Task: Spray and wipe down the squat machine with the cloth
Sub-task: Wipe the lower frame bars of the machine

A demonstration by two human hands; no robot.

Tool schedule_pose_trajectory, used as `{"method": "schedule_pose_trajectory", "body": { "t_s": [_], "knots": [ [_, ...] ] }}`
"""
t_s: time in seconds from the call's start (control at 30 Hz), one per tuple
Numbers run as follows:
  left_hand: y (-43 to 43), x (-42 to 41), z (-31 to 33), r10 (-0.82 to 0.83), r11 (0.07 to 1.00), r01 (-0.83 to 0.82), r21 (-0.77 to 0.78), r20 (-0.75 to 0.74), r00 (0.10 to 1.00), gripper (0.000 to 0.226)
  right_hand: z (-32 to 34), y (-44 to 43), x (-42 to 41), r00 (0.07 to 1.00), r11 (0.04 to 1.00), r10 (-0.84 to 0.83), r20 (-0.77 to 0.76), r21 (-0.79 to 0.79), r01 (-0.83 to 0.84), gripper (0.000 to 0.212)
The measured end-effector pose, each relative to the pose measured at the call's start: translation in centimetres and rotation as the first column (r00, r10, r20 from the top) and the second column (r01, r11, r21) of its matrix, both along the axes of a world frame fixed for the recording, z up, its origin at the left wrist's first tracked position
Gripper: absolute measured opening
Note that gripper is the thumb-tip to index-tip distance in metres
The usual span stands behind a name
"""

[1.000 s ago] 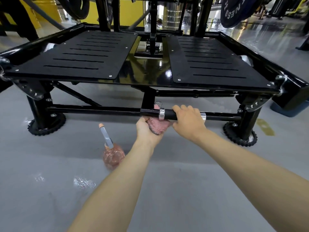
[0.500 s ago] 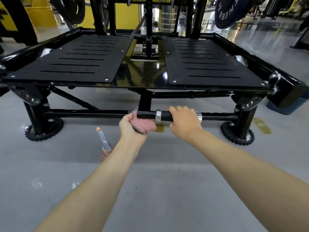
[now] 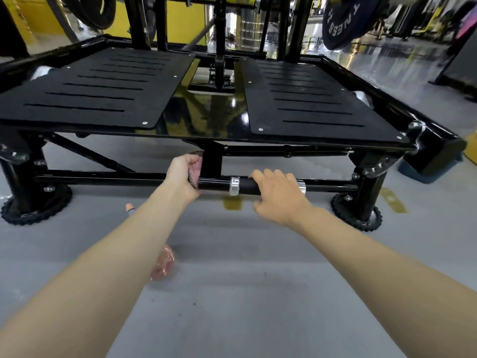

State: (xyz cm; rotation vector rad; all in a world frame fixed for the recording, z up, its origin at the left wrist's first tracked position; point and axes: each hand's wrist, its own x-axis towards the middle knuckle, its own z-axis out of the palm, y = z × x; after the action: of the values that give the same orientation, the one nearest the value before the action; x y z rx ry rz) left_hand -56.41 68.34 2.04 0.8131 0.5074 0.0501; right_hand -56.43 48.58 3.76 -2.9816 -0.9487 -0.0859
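The black squat machine (image 3: 211, 120) fills the upper half of the view, with two slotted foot plates on a low frame. A black handle bar (image 3: 219, 184) with silver collars runs along its front, below the platform. My left hand (image 3: 183, 175) is shut on the pink cloth (image 3: 195, 171) and presses it against the bar's left end, beside the centre post. My right hand (image 3: 277, 195) grips the bar's rubber sleeve between the two collars. The pink spray bottle (image 3: 162, 264) stands on the floor under my left forearm, mostly hidden.
Grey floor (image 3: 232, 293) lies between me and the machine. Round toothed feet (image 3: 357, 215) stand at the frame's front corners. A dark weight plate (image 3: 346, 19) hangs at the upper right, and a yellow wall is behind the machine.
My left hand has slid the cloth leftward along the bar, from next to the right hand to the centre post. The right hand keeps its grip. The view has moved closer.
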Motion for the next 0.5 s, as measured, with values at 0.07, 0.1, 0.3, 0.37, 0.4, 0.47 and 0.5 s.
{"method": "schedule_pose_trajectory", "body": {
  "t_s": [0.07, 0.1, 0.3, 0.37, 0.4, 0.47, 0.5],
  "knots": [
    [0.0, -0.5, 0.4, -0.039, 0.994, 0.042, 0.100, -0.033, 0.999, 0.027, 0.2, -0.3, -0.1, 1.000, 0.999, 0.007, -0.001, -0.038, -0.007, 0.040],
    [0.1, -0.7, 0.6, -0.076, 0.981, 0.087, 0.175, -0.068, 0.995, 0.026, 0.2, -0.3, -0.3, 0.999, 0.997, -0.001, 0.033, -0.073, 0.003, 0.040],
    [-0.3, -2.7, 2.0, 0.058, 0.496, 0.083, 0.864, -0.128, 0.990, 0.020, 1.1, 0.8, -0.4, 0.995, 0.986, -0.071, 0.075, -0.147, 0.081, 0.036],
    [-0.7, -3.4, 2.3, 0.028, 0.195, 0.069, 0.978, -0.075, 0.997, 0.027, 1.6, 1.0, -0.5, 0.995, 0.983, -0.079, 0.062, -0.162, 0.088, 0.037],
    [-0.8, -3.7, 2.5, -0.016, 0.071, 0.040, 0.997, -0.039, 0.999, 0.027, 1.7, 1.2, -0.8, 0.995, 0.982, -0.080, 0.060, -0.169, 0.090, 0.037],
    [-0.6, -4.1, 3.2, -0.122, -0.084, -0.024, 0.996, 0.014, 0.992, 0.028, 1.9, 1.9, -1.6, 0.995, 0.982, -0.083, 0.049, -0.168, 0.090, 0.035],
    [-0.6, -4.2, 3.7, -0.175, -0.106, -0.031, 0.994, 0.012, 0.984, 0.027, 1.9, 2.3, -2.0, 0.996, 0.983, -0.083, 0.041, -0.161, 0.089, 0.034]
  ]
}}
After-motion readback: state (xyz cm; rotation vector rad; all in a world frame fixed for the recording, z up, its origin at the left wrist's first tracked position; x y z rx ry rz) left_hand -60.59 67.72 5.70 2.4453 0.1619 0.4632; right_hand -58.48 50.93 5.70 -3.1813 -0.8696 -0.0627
